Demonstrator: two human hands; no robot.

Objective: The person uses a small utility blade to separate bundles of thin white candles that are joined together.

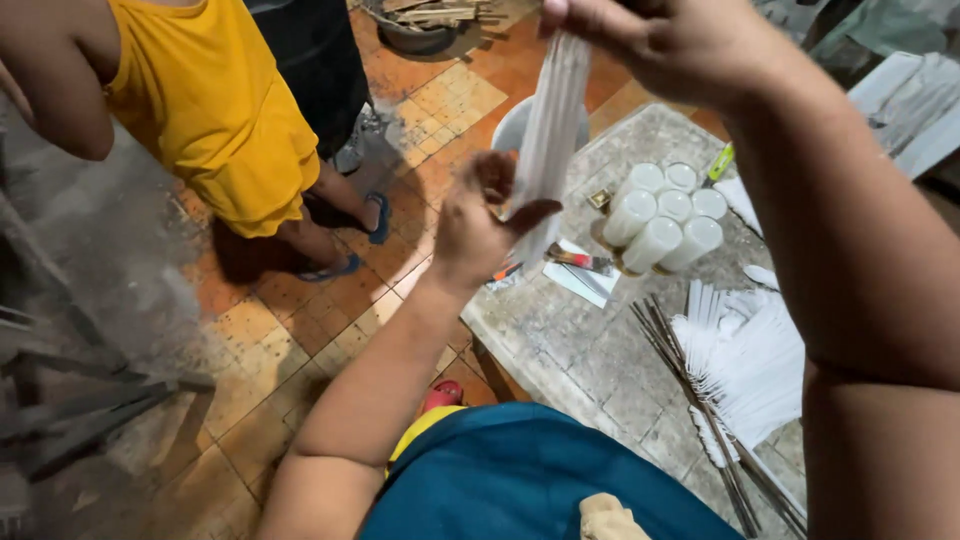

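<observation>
A bundle of long thin white candles (pixel 551 125) hangs upright between my two hands. My right hand (pixel 668 42) grips the bundle's top end near the upper edge of the view. Lower down, my left hand (pixel 482 222) closes its fingers and thumb around the bundle's lower part. Both hands are above the left edge of a grey stone table (pixel 590 350).
On the table stand several thick white candles (pixel 665 218), a fanned pile of thin white candles (pixel 745 365) over thin metal rods (pixel 680 360), and small tools (pixel 580 262). A white bucket (pixel 520 120) sits on the tiled floor. A person in a yellow shirt (pixel 215 100) stands at left.
</observation>
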